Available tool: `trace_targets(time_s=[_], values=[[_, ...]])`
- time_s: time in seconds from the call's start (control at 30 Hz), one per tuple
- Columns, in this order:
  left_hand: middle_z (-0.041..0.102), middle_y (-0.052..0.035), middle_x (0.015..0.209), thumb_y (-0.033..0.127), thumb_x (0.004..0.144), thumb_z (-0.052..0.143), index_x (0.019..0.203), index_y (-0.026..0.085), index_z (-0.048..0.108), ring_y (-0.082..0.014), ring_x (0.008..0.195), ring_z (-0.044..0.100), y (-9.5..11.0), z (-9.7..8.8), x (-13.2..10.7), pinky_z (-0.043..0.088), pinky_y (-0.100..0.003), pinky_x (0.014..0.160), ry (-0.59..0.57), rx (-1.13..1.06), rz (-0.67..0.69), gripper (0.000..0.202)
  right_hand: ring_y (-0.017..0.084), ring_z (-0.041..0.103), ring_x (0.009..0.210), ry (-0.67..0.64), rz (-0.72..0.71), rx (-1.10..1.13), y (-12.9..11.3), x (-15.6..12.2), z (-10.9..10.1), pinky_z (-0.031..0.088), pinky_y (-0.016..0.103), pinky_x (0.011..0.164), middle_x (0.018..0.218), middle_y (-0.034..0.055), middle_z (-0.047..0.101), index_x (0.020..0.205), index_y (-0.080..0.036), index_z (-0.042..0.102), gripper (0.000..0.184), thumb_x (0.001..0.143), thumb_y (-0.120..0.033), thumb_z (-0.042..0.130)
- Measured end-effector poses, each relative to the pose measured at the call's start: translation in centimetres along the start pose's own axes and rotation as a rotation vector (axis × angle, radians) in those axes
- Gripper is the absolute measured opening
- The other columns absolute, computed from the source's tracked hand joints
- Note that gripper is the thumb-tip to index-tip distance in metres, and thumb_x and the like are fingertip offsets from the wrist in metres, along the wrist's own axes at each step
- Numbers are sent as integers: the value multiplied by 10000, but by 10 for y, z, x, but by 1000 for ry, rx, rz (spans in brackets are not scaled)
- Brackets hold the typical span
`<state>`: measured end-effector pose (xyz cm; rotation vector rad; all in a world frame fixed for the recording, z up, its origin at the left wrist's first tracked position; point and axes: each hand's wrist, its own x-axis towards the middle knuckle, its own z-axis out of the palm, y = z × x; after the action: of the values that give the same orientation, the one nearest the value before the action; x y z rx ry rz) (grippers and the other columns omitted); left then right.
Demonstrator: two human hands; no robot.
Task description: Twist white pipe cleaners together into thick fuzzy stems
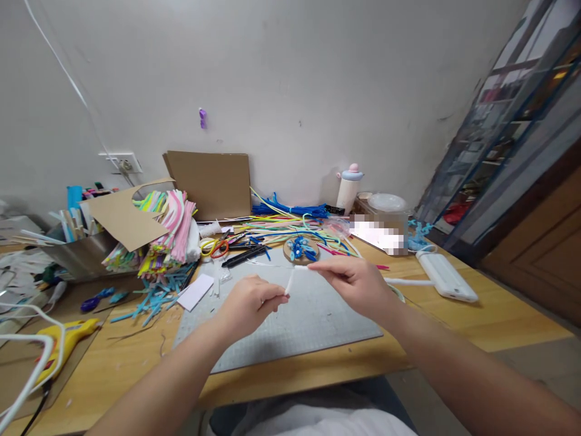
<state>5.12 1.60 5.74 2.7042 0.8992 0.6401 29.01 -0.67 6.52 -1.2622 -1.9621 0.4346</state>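
A short white pipe cleaner, bent at an angle, is held between my two hands above the grey cutting mat. My left hand pinches its lower end between thumb and forefinger. At the other end, the fingertips of my right hand are closed on it. Just beyond the bend lies a round dish with blue pipe-cleaner pieces. Clear thin strands show on the mat behind my left hand.
Bundled pipe cleaners and a metal container stand at left, near a yellow glue gun. Loose coloured stems, scissors and a black pen-like tool lie behind the mat. A white power bank is at right.
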Motion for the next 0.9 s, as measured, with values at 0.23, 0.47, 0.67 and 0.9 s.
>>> trace_targets(time_s=[0.23, 0.47, 0.67, 0.9], values=[[709, -1, 760, 273, 885, 506, 856, 217, 673, -136, 714, 614, -9, -14, 3, 358, -275, 708, 47, 69, 80, 178, 152, 629, 757, -458, -106, -111, -6, -4, -9, 425, 251, 651, 851, -21, 719, 956, -302, 715, 258, 840, -203, 507], [663, 21, 606, 288, 902, 474, 768, 190, 654, -107, 599, 591, -7, 0, 0, 367, -239, 649, 53, -34, -14, 245, 147, 621, 753, -144, 36, 156, 1, -3, -5, 434, 227, 611, 891, 23, 705, 1028, -233, 688, 269, 870, -288, 477], [681, -10, 718, 284, 892, 485, 789, 188, 644, -145, 701, 594, 2, -10, 2, 341, -283, 675, 10, 124, 32, 212, 163, 621, 770, -194, -120, -316, -8, -9, -6, 405, 271, 659, 878, -14, 710, 977, -323, 703, 304, 834, -156, 492], [665, 4, 659, 255, 865, 520, 720, 186, 662, -117, 657, 583, -15, -12, 6, 393, -227, 647, 60, -157, -40, 214, 145, 626, 708, -315, 64, 307, -5, -1, -10, 442, 227, 570, 837, 24, 712, 977, -211, 706, 259, 848, -323, 511]])
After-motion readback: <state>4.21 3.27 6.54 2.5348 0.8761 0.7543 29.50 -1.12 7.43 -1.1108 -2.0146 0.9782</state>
